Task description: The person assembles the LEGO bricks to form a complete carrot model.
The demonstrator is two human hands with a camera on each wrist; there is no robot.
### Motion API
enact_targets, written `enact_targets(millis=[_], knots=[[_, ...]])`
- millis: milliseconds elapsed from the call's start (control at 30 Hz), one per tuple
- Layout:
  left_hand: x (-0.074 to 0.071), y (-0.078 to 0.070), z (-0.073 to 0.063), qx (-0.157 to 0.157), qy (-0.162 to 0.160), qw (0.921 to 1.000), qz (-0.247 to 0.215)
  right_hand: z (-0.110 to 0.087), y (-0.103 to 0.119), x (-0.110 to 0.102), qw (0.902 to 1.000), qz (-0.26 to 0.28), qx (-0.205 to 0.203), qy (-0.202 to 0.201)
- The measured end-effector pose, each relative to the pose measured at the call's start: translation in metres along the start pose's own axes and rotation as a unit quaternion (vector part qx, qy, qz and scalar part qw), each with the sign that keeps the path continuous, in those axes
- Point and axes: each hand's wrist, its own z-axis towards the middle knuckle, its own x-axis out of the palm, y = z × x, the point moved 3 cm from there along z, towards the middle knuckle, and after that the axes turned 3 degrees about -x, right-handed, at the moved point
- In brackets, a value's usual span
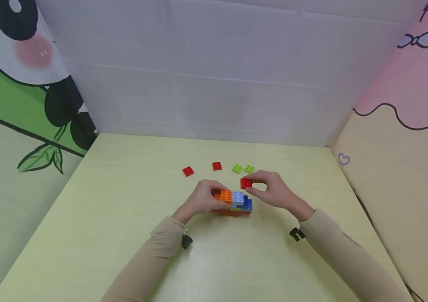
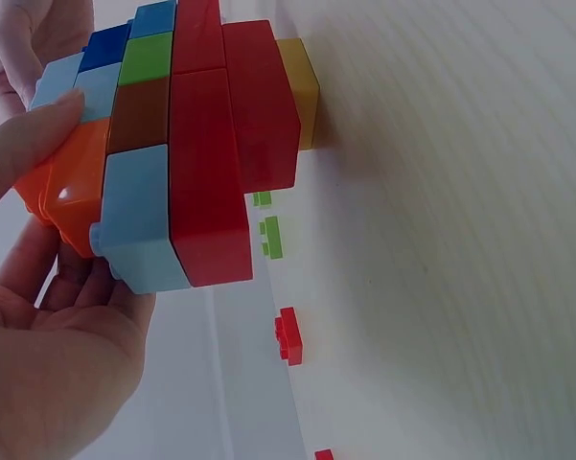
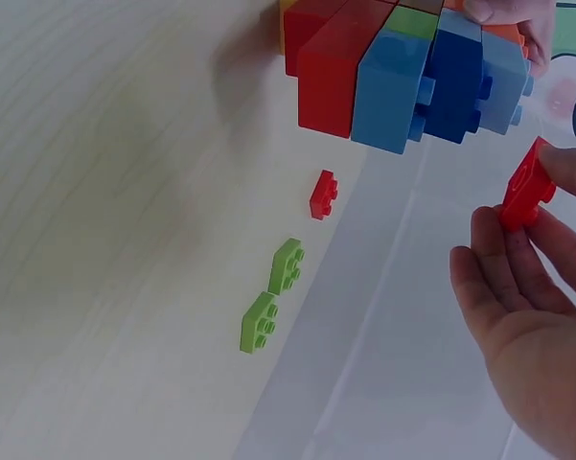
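Note:
In the head view my left hand (image 1: 205, 196) grips the left end of a stacked toy-brick build (image 1: 238, 198). The left wrist view shows the thumb along the near face of an orange brick (image 2: 79, 182), fingers curled behind it. Red bricks (image 2: 209, 177) form a lower layer, with a yellow brick (image 2: 301, 94) beneath; blue, green, brown and orange ones sit above. My right hand (image 1: 274, 191) pinches a small flat red brick (image 1: 246, 183) between thumb and fingers, just behind the build's right end. The right wrist view shows that red brick (image 3: 527, 187) apart from the build.
Behind the build lie two flat red bricks (image 1: 188, 171) and two lime-green bricks (image 1: 237, 168) on the pale wooden table (image 1: 116, 201). A white wall panel (image 1: 206, 100) stands at the back, with printed side panels (image 1: 399, 167) left and right.

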Motion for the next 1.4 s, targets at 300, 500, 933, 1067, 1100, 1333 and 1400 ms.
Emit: enact_targets(millis=[300,500,933,1067,1100,1333,1400], knots=[[-0.002,-0.002,-0.003,-0.003,0.001,1.0,0.006,-0.011,0.013,0.004,0.9993,0.032,-0.004,0.019],[-0.004,-0.003,-0.005,-0.007,0.003,1.0,0.005,-0.012,0.015,0.008,0.9991,0.029,-0.018,0.025],[-0.005,-0.005,-0.007,0.001,0.004,1.0,0.008,-0.009,0.021,0.014,0.9994,0.02,-0.004,0.029],[-0.005,-0.006,-0.006,-0.001,0.003,1.0,0.008,-0.006,0.022,0.014,0.9992,0.015,0.007,0.037],[-0.005,-0.005,-0.006,-0.002,0.003,1.0,0.008,-0.006,0.022,0.014,0.999,0.016,0.01,0.039],[-0.003,-0.006,-0.005,-0.008,0.002,0.9999,0.01,-0.005,0.02,0.014,0.9979,0.026,0.038,0.047],[-0.004,-0.006,-0.005,-0.007,0.002,0.9999,0.011,-0.005,0.021,0.014,0.9977,0.028,0.041,0.047]])
